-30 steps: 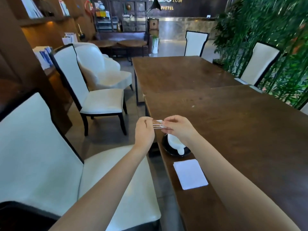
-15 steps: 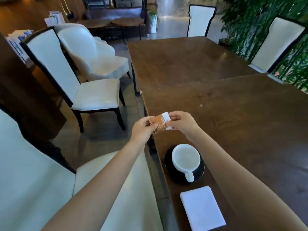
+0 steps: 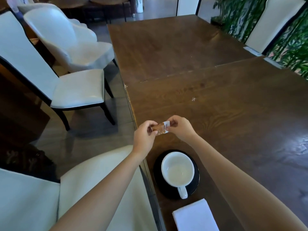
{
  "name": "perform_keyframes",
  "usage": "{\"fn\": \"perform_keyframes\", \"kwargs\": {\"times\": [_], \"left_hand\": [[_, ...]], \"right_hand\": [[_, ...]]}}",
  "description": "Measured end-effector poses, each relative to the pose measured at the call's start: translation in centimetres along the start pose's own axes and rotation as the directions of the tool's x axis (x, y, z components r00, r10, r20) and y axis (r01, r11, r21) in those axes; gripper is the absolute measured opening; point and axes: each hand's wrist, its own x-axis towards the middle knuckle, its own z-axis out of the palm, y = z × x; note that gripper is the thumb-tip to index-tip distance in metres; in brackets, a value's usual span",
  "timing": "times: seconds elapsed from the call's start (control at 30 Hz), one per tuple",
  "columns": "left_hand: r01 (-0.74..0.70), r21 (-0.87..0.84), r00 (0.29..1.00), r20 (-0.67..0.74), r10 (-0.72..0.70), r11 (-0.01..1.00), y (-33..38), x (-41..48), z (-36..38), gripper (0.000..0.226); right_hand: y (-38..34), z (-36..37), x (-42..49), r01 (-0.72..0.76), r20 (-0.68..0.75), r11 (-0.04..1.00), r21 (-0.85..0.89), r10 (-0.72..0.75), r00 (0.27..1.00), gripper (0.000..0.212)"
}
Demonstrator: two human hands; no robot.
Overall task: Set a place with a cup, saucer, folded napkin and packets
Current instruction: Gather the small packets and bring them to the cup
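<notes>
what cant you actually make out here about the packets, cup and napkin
- Brown and white packets, head view: print too small to read; count unclear, ends covered by the left hand and right hand.
- Black round saucer, head view: middle hidden by the white ceramic cup.
- White folded napkin, head view: near end cut off by the bottom edge.

Soft daylight glares on the table (image 3: 296,147); wide-angle edges bend, slightly blurred.
</notes>
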Motion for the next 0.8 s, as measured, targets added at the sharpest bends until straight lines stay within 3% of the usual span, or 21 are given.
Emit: {"fn": "perform_keyframes", "kwargs": {"times": [0.37, 0.5, 0.73, 0.8], "left_hand": [[0.026, 0.093, 0.988, 0.148, -0.040, 0.995, -5.1, 1.6, 3.9, 0.029], [0.021, 0.166, 0.980, 0.192, -0.053, 0.986, -5.9, 1.9, 3.4, 0.037], [0.068, 0.104, 0.959, 0.267, -0.094, 0.992, -5.9, 2.6, 2.8, 0.035], [0.026, 0.174, 0.955, 0.287, -0.077, 0.984, -6.1, 2.9, 2.9, 0.040]], "right_hand": [[6.1, 2.9, 1.7, -0.103, 0.030, 0.995, -0.004, 0.103, 0.994, 0.010], [6.8, 3.1, 2.0, -0.132, 0.051, 0.991, -0.004, 0.132, 0.990, 0.013], [6.8, 3.2, 2.0, -0.197, 0.059, 0.980, -0.031, 0.198, 0.978, 0.016], [6.7, 3.3, 2.0, -0.197, 0.052, 0.979, -0.052, 0.200, 0.978, 0.010]]}}
